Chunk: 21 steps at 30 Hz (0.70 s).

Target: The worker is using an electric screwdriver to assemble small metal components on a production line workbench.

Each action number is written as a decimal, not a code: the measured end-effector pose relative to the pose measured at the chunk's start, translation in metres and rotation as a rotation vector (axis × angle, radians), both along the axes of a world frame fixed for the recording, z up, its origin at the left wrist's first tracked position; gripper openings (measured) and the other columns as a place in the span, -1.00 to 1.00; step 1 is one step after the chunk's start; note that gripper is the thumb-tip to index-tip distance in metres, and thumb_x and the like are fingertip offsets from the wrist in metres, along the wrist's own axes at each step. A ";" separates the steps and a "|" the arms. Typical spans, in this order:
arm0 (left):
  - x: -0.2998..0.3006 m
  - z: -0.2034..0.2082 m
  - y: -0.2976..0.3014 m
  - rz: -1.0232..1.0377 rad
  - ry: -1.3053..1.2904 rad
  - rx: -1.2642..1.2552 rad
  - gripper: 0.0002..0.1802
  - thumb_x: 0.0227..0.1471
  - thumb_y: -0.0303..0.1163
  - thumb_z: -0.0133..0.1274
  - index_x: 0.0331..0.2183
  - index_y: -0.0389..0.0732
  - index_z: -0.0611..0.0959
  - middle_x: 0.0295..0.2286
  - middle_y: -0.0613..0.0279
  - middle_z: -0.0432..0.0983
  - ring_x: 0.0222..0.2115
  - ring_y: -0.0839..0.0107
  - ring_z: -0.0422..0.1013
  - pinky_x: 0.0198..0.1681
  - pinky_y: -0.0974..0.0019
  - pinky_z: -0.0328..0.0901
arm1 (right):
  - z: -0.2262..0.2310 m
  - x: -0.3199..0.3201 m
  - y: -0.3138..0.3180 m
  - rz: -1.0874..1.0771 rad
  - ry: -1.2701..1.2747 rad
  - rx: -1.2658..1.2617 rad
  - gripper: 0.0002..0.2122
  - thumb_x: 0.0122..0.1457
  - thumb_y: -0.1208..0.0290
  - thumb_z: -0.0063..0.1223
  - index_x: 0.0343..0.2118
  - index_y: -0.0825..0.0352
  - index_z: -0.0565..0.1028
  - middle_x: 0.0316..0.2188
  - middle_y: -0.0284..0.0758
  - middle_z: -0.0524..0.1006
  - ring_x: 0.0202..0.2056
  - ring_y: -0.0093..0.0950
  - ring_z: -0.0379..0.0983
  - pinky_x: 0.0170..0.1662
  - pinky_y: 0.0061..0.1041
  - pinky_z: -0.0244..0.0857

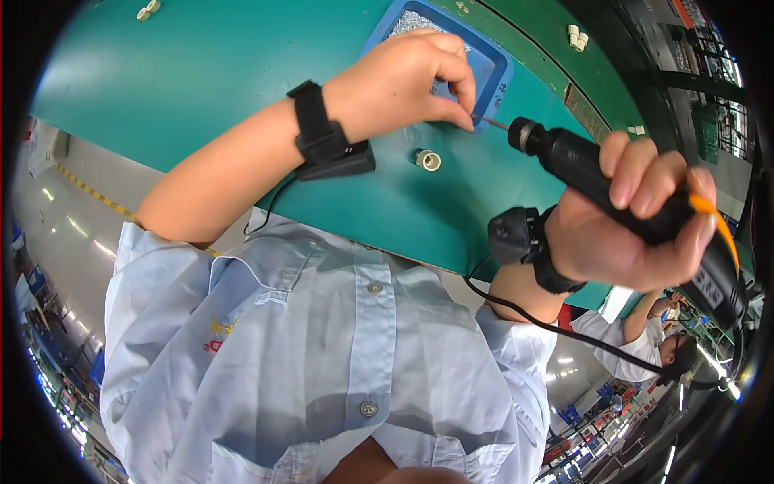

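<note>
My right hand (637, 218) is wrapped round a black electric screwdriver (580, 157) with an orange strip on its grip. Its thin bit points left, up to the fingertips of my left hand (427, 77). Thumb and forefinger of that hand are pinched together at the bit's tip; whatever sits between them is too small to make out. Behind the left hand lies a blue tray (493, 68) with many small silvery metal pieces in it. A small cream-coloured cylindrical part (429, 160) with a hollow end lies on the green table, just below the left hand.
More cream parts lie on the green table (218, 73), a pair (148, 9) at the far left and a few (577, 38) at the far right. Black cables hang from both wrist-worn devices. Another person (637, 339) works at the lower right.
</note>
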State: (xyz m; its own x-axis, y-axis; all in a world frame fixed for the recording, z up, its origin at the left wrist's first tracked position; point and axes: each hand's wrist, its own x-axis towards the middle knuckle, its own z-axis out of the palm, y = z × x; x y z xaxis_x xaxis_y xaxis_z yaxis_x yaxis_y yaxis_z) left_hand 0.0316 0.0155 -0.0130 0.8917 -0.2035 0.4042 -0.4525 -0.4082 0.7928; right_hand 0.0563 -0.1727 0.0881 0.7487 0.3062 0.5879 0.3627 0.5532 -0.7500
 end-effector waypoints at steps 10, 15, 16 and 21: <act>-0.042 0.014 -0.008 0.108 0.101 -0.049 -0.89 -0.29 -0.40 0.22 -0.57 -0.16 0.62 -0.54 0.36 0.41 -0.43 0.33 0.28 -0.32 0.35 0.20 | 0.005 -0.020 0.002 0.126 -0.003 -0.050 -0.67 0.14 0.12 -0.20 -0.21 0.28 0.37 -0.68 -0.44 0.28 -0.68 -0.61 0.19 -0.56 -0.60 0.01; -0.045 0.007 -0.019 0.191 0.025 0.000 -0.77 -0.32 -0.38 0.25 -0.46 -0.16 0.60 -0.54 0.31 0.38 -0.39 0.32 0.30 -0.30 0.31 0.21 | 0.003 -0.016 0.004 0.123 -0.041 -0.146 -0.65 0.16 0.13 -0.26 -0.16 0.32 0.33 -0.69 -0.43 0.26 -0.69 -0.60 0.18 -0.57 -0.57 0.03; -0.045 0.004 -0.022 0.218 0.090 0.004 -0.73 -0.33 -0.37 0.25 -0.44 -0.16 0.59 -0.53 0.29 0.39 -0.40 0.29 0.32 -0.31 0.30 0.23 | 0.000 -0.014 0.003 0.136 -0.036 -0.146 -0.66 0.16 0.14 -0.27 -0.17 0.32 0.33 -0.69 -0.43 0.25 -0.69 -0.59 0.18 -0.57 -0.57 0.03; -0.045 -0.011 -0.021 0.101 0.371 0.037 -0.72 -0.33 -0.40 0.25 -0.42 -0.19 0.59 -0.50 0.24 0.42 -0.44 0.24 0.38 -0.34 0.29 0.29 | -0.013 -0.019 0.004 0.078 0.004 -0.135 -0.70 0.16 0.17 -0.28 -0.22 0.30 0.34 -0.72 -0.42 0.22 -0.71 -0.58 0.15 -0.60 -0.55 0.01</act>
State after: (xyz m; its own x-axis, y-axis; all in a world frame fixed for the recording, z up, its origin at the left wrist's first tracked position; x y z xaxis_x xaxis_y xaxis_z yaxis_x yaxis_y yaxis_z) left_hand -0.0133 -0.0050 -0.0243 0.9923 -0.1159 0.0447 -0.0942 -0.4676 0.8789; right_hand 0.0371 -0.1683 0.0752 0.7215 0.4401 0.5346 0.3194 0.4735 -0.8209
